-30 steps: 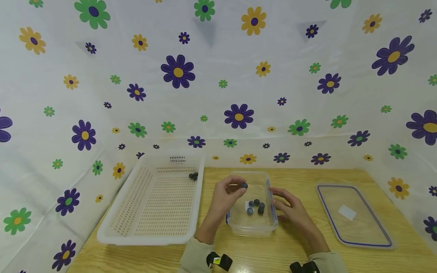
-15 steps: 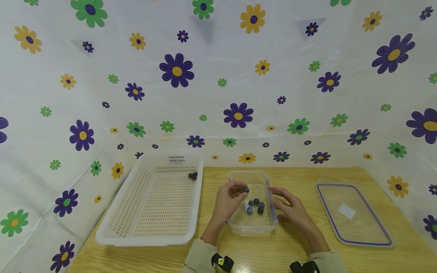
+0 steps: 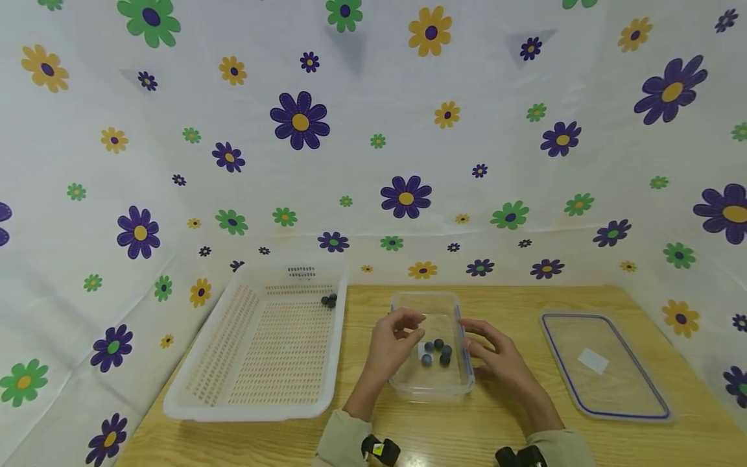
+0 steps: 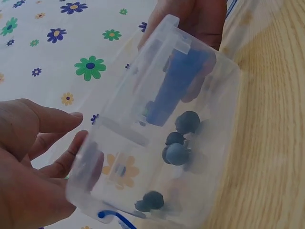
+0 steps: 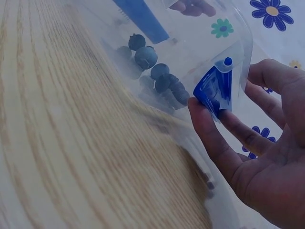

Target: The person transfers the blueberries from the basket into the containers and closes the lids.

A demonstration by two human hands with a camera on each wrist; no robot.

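The left hand [image 3: 392, 340] reaches in from the near side over the left rim of the box [image 3: 428, 391], its forearm slanting forward and to the right; the fingers are loosely bent, the thumb and forefinger facing each other across a narrow, bare gap above the box's inside. Whether that hand touches the rim, I cannot tell. The right hand [image 3: 503, 355] comes in from the opposite side, forearm slanting forward and to the left, fingers spread and fairly straight, with its fingertips against the box's right wall; the right wrist view shows them touching a blue clasp [image 5: 215, 90] there. The berries [image 3: 446, 351] lie in a loose cluster on the box floor, to the right of the left thumb. On the worktop [image 3: 502, 438] a white basket [image 3: 251, 414] stands to the left, with a few dark berries in its far right corner, and the lid [image 3: 613, 389] lies flat, well apart from the box, to the right.
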